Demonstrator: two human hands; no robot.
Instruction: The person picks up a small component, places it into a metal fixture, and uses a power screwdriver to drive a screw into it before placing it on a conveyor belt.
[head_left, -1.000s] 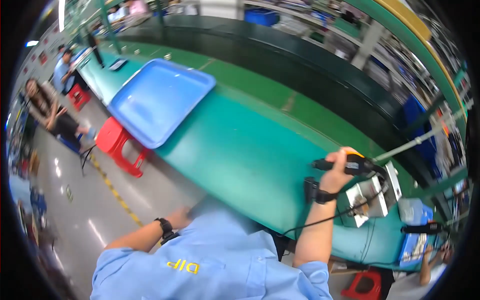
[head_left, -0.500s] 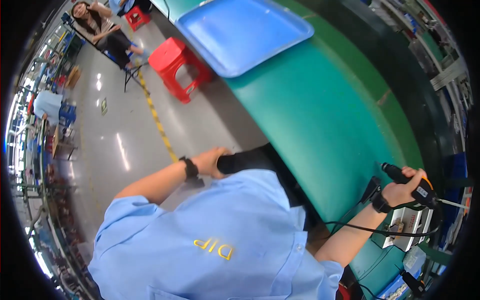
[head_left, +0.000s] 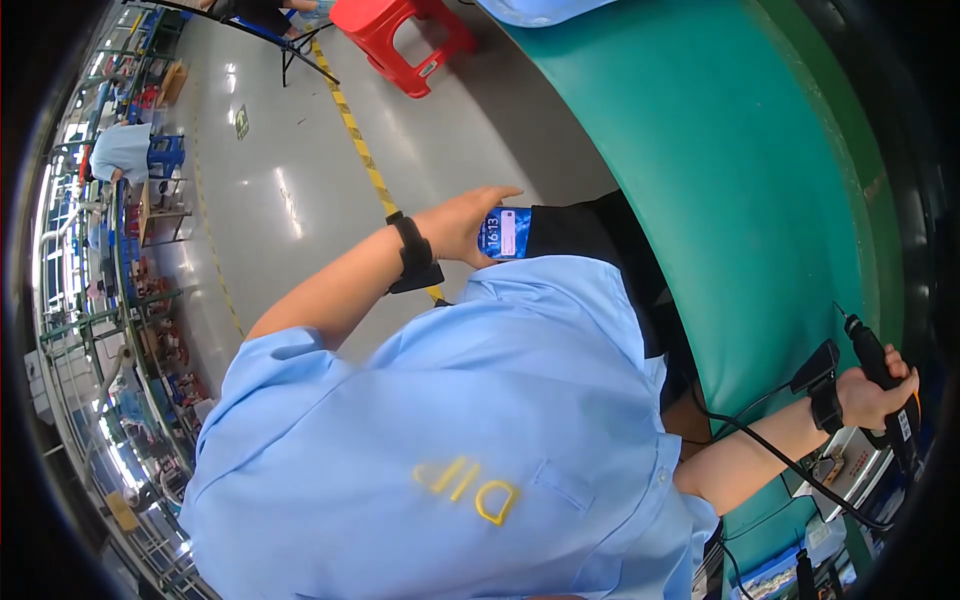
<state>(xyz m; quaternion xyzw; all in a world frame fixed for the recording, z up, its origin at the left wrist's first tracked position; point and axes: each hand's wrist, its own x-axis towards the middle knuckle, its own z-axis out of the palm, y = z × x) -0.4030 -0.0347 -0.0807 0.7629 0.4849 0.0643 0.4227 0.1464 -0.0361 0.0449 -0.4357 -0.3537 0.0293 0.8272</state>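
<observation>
Head: hands hold glassy phone, cylindrical screwdriver

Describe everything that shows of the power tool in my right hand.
The power tool is slim and black, apparently plastic, with an orange patch and a pale label toward the rear and a thin bit at the nose. The right hand wraps around its body. It slants, bit toward the picture's upper left, and the bit shows against the green tabletop. Whether the nearby black cable joins it cannot be made out.
</observation>
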